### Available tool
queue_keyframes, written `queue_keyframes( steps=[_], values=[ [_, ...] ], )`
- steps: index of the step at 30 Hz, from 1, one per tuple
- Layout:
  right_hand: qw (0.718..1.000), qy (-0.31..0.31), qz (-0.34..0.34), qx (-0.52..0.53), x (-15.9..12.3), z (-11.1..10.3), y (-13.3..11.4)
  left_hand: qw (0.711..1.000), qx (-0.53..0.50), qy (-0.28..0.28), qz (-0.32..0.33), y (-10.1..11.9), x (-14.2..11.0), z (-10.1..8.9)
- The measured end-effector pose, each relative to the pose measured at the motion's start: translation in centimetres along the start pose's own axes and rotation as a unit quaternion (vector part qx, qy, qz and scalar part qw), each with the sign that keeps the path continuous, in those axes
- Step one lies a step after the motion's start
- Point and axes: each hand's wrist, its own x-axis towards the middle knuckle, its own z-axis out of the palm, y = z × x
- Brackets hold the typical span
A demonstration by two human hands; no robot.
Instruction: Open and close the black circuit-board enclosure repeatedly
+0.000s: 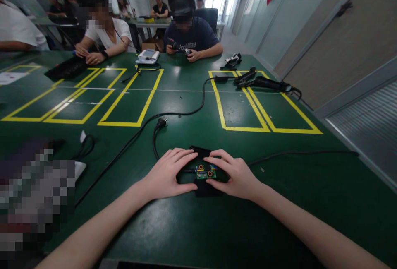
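Note:
A small green circuit board with copper coils lies in front of me, between two black plastic casing pieces. One casing piece is behind the board, the other in front of it. My left hand curves around the left side, fingers and thumb apart, fingertips close to the rear piece and thumb by the front piece. My right hand mirrors it on the right, its fingers and thumb apart on either side of the board. Whether the fingertips touch the casing is unclear. A black cord enters the board from the left.
A plug lies beyond my left hand. A long black cable crosses the green table. Yellow tape rectangles mark its surface. Black tool-like items rest at far right. A blurred patch covers the left foreground. People sit opposite, one holding a tool.

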Motion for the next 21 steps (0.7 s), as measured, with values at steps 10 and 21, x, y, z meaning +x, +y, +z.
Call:
queue_keyframes(
  steps=[10,21],
  values=[
    [0.999,-0.031,0.026,-0.002,-0.06,-0.23,-0.3,1.0,-0.001,-0.01,0.019,-0.32,-0.1,-0.29],
    [0.999,-0.025,0.011,0.035,0.22,-0.24,-0.2,0.998,-0.035,0.002,0.042,-0.22,0.26,-0.24]
  ],
)
